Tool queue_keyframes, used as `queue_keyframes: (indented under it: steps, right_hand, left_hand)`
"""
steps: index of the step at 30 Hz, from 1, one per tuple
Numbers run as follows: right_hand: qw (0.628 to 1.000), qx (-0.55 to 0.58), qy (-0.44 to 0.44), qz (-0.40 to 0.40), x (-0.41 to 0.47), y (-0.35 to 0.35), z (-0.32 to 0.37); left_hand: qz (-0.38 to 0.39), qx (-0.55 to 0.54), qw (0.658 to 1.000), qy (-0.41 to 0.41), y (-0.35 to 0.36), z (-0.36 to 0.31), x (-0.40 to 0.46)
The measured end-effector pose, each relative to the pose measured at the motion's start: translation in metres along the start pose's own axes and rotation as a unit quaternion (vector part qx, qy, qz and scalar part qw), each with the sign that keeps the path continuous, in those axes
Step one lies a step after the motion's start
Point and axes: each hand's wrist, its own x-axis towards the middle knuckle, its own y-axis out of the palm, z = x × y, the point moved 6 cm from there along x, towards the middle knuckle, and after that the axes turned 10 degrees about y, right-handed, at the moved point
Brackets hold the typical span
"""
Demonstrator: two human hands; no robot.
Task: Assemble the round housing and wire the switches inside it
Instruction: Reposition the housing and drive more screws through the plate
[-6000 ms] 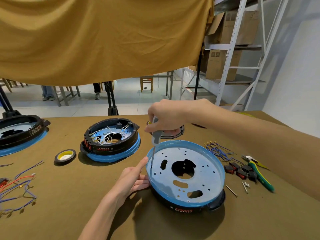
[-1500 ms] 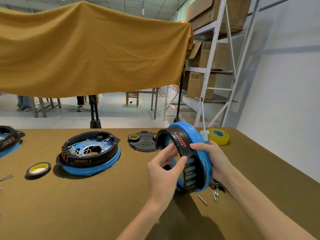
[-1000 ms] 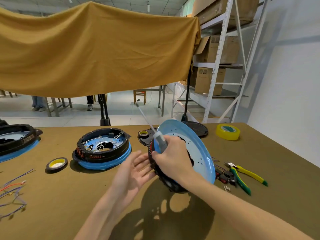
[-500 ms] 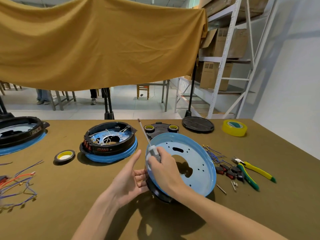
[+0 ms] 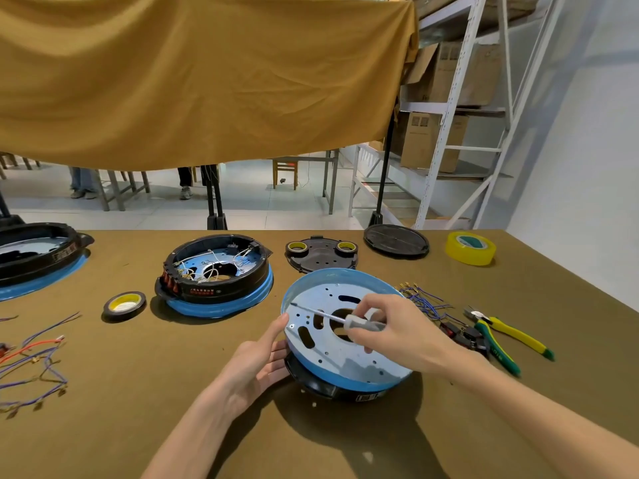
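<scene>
Broadly, the surface (image 5: 345,444) carries the round housing (image 5: 349,354), blue plate up and tilted on its black ring. Steadying its left rim is the left hand (image 5: 256,364), fingers straight. Pinching the screwdriver (image 5: 332,318) is the right hand (image 5: 397,328); on that tilt, the tip could skid.

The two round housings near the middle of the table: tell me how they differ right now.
The housing under the hands lies tilted, plate side up, bare of wires, with the left hand steadying it. The second housing rests flat, open side up, white wires inside, untouched. The right hand holds a screwdriver over the first only. Both have black bodies and blue rims.
</scene>
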Motion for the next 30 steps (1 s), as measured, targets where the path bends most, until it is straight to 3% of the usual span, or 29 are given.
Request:
queue_keyframes:
  steps: [4, 23, 26, 30]
  right_hand:
    - [0.995, -0.095, -0.011, -0.001, -0.003, -0.008, -0.002]
    - [0.985, -0.162, -0.048, 0.037, 0.012, -0.012, 0.026]
    - [0.952, -0.296, -0.081, 0.022, 0.016, -0.020, 0.050]
    - [0.899, -0.412, -0.117, 0.094, 0.030, -0.019, 0.100]
  left_hand:
    - [0.002, 0.000, 1.000, 0.000, -0.001, 0.001, -0.001]
    - [0.003, 0.004, 1.000, -0.006, -0.003, 0.003, -0.001]
    - [0.002, -0.002, 1.000, -0.009, -0.002, 0.003, -0.002]
    - [0.005, -0.003, 1.000, -0.011, -0.001, 0.002, -0.003]
